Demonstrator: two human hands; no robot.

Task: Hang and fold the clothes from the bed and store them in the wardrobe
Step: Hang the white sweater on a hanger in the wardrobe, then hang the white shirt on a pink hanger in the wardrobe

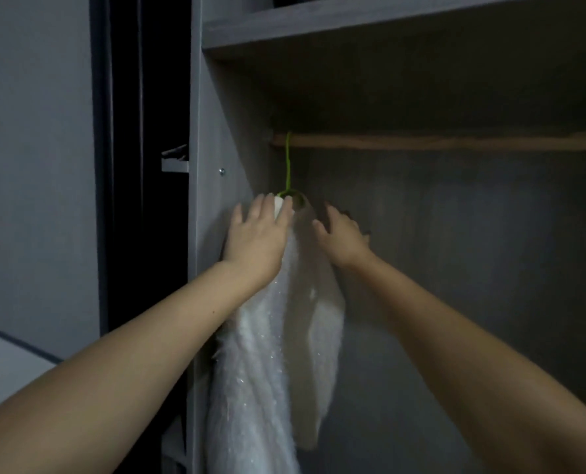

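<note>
A white, sparkly garment point(271, 354) hangs on a green hanger point(288, 165) whose hook sits over the wooden rail point(438, 142) at the far left end of the wardrobe. My left hand point(259, 234) lies with straight fingers on the garment's left shoulder, just below the hook. My right hand point(341, 237) reaches with spread fingers to the garment's right shoulder; whether it touches the cloth is unclear. The hanger's arms are hidden under the cloth.
The wardrobe's grey side panel point(213, 159) stands right beside the garment. A shelf point(370, 25) runs above the rail. The rail stretches bare to the right. A dark gap point(148, 165) and grey wall lie left; a pale surface point(4, 367) shows at lower left.
</note>
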